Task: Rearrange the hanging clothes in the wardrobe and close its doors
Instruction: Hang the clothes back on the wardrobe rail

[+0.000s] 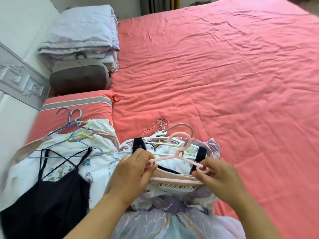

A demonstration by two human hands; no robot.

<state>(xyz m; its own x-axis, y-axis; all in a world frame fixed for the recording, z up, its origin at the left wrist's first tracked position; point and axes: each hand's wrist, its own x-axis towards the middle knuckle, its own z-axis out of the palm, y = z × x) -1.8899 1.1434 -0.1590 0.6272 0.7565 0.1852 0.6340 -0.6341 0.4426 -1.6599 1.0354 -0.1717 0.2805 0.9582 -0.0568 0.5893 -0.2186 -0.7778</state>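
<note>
A pale pink plastic hanger [179, 149] lies on a pile of clothes on the bed. My left hand [133, 171] pinches its left end and my right hand [217, 175] pinches its right end. Under the hanger lies a cream garment with dark navy straps [201, 155], on top of a lilac and light blue dress [172, 219]. Behind it lie several more hangers [158, 133], white plastic and metal-hooked. To the left, a black strappy dress [50, 200] on a blue hanger rests over white printed clothes [96, 163], with several coloured hangers [76, 125] above it.
The clothes lie on a bed with a wrinkled pink sheet [224, 75]. A pink pillow [77, 109], a grey cushion-like case [79, 78] and a folded pale quilt [81, 35] sit at the left. A white carved headboard [19, 78] stands at the far left.
</note>
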